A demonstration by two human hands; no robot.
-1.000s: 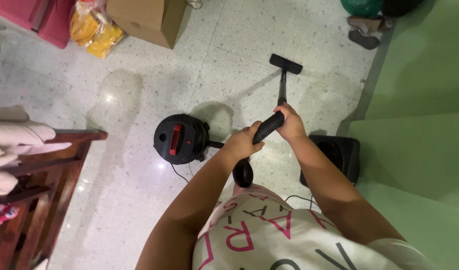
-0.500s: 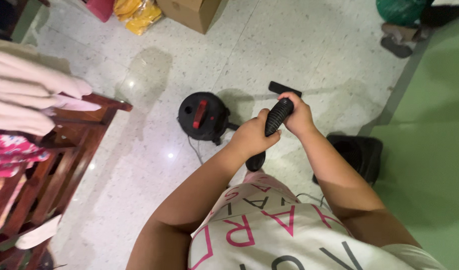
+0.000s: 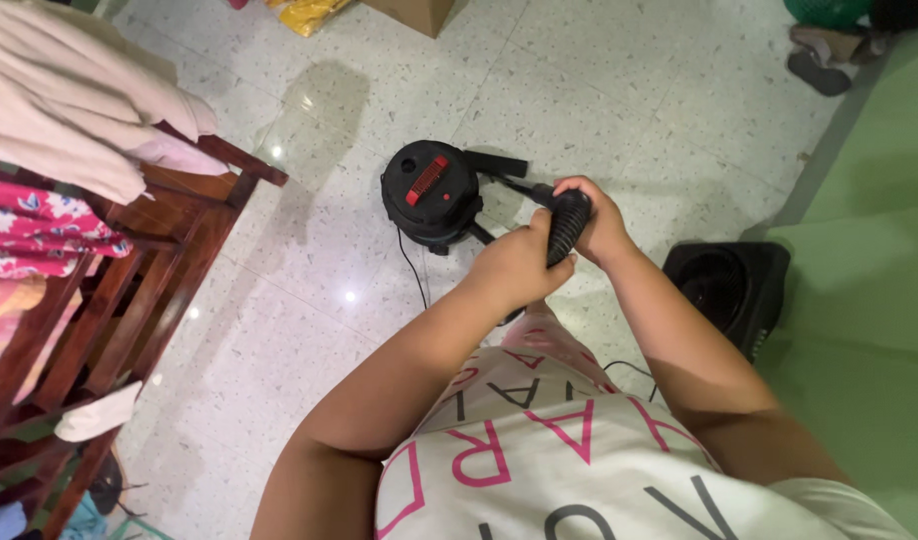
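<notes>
Both of my hands grip a black ribbed vacuum hose (image 3: 567,222). My left hand (image 3: 514,268) holds its lower part, and my right hand (image 3: 597,215) is closed around the upper end where the wand begins. The thin black wand runs left to a flat floor nozzle (image 3: 497,164) lying beside a round black canister vacuum (image 3: 431,192) with a red handle on top. A thin black cord (image 3: 415,272) trails from the canister over the speckled floor.
A dark wooden rack (image 3: 129,300) with pale and floral cloths stands at the left. A black box fan (image 3: 729,290) sits on the floor at the right by a green wall (image 3: 859,260). Sandals (image 3: 824,60), a cardboard box (image 3: 414,12) and a yellow bag lie at the top.
The wand and nozzle have swung left, from out in front on the floor to right beside the canister. My view has shifted left, showing more of the wooden rack.
</notes>
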